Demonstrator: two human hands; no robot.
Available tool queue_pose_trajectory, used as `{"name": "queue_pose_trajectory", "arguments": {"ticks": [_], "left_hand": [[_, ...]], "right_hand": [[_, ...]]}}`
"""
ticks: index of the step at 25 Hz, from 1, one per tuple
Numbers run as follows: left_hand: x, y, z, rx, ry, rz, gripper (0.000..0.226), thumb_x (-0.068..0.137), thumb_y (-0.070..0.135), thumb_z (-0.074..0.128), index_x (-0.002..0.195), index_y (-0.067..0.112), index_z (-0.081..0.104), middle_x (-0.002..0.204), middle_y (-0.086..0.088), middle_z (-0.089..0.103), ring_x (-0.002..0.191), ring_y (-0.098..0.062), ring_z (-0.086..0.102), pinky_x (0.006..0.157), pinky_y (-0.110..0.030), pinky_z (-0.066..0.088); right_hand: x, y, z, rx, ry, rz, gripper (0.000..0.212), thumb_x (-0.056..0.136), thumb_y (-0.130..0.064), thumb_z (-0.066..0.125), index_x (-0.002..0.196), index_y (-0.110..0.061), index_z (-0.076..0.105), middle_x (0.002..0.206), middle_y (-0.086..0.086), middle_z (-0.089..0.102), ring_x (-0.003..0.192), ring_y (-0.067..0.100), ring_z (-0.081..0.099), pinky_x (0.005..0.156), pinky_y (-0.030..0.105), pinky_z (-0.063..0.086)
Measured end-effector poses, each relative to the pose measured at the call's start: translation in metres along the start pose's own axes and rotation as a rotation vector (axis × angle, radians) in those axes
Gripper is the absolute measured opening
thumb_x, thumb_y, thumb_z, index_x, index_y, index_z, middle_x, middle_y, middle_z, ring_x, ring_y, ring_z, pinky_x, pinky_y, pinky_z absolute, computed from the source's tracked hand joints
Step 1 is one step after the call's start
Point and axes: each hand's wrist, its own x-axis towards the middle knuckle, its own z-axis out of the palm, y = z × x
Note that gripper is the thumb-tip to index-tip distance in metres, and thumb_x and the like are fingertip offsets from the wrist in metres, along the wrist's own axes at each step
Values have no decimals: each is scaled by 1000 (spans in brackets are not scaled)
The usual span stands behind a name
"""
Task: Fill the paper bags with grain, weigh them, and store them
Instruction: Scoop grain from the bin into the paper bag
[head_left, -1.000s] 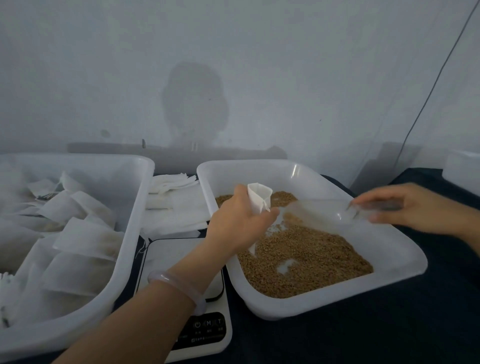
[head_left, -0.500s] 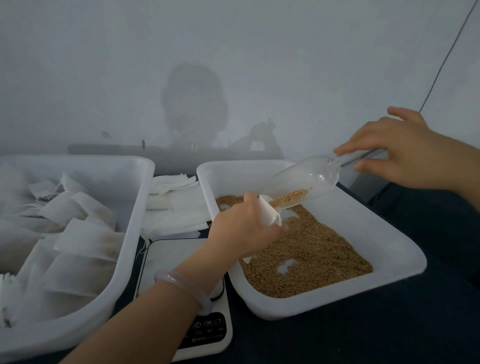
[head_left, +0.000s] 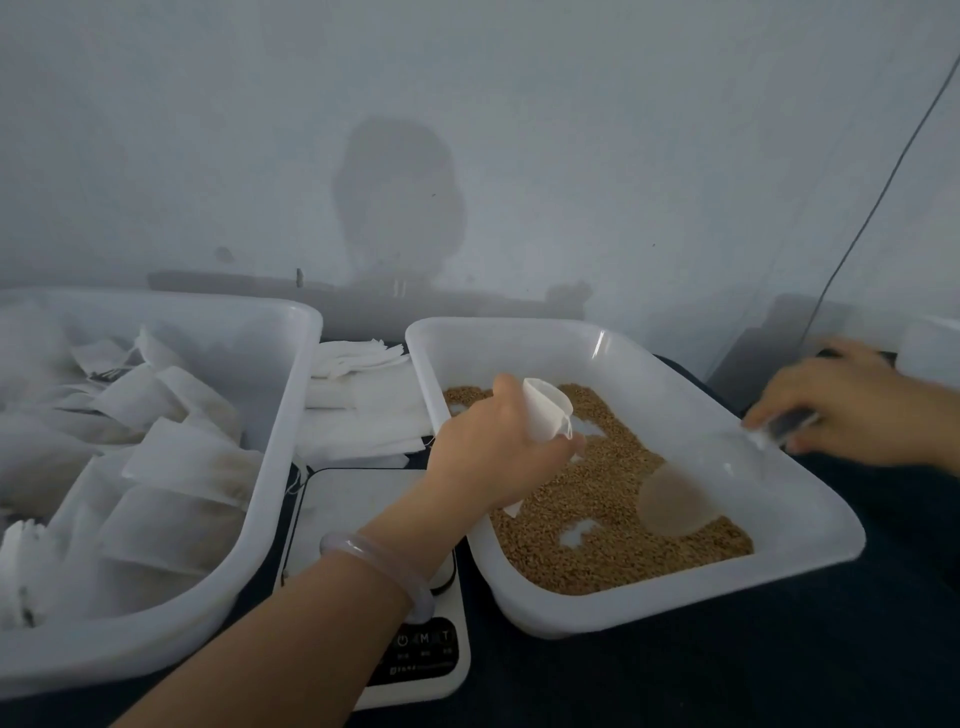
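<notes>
Filling step in hand: scoop down in the grain, bag held open above the tray.

Left hand (head_left: 493, 447) has its grip closed round a small white paper bag (head_left: 545, 410), mouth up and open, held over the near-left part of the grain tray (head_left: 779, 499). Right hand (head_left: 852, 410) is closed on the handle of a clear plastic scoop (head_left: 675, 499), whose bowl lies low on the grain (head_left: 597, 499); motion blur hides whether it is loaded. Scale (head_left: 363, 499) sits on the tabletop between the two trays, its platform bare. Left tray (head_left: 291, 395) holds many bags, apparently filled. Flat empty bags (head_left: 363, 410) are stacked behind the scale. Next, as I judge it: lift a level scoopful, bring its lip over the bag mouth, tip slowly; bag is flimsy, so spill risk is at the rim. Weighing not yet begun.
</notes>
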Motion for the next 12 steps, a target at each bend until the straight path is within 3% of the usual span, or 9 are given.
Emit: {"name": "queue_pose_trajectory", "arguments": {"ticks": [3, 8, 10, 12], "left_hand": [[1, 0, -1, -24, 5, -11, 53, 80, 64, 54, 98, 21, 29, 75, 16, 35, 72, -16, 48, 49, -22, 28], [2, -2, -2, -109, 36, -38, 52, 80, 63, 54, 99, 21, 31, 78, 15, 38, 76, -17, 49, 50, -23, 29], [2, -2, -2, -117, 39, -30, 52, 80, 63, 54, 99, 20, 31, 79, 15, 39, 76, -17, 49, 50, -24, 29], [2, -2, -3, -122, 40, -33, 52, 80, 63, 54, 99, 20, 32, 79, 16, 40, 76, -16, 49, 50, -24, 29]], "right_hand": [[-2, -15, 34, 115, -106, -136, 34, 86, -33, 65, 101, -59, 49, 99, -41, 44, 101, -21, 34, 112, 27, -8], [-8, 0, 41, 471, -25, -78, 35, 82, -23, 71, 102, -50, 59, 107, -32, 57, 103, -18, 46, 115, 32, -1], [-12, 9, 37, 518, -21, -46, 37, 82, -20, 71, 100, -51, 61, 107, -30, 59, 106, -12, 50, 115, 32, 13], [-15, 13, 33, 647, -12, -30, 41, 80, -15, 73, 97, -52, 65, 104, -27, 65, 105, -7, 56, 103, 25, 36]]}}
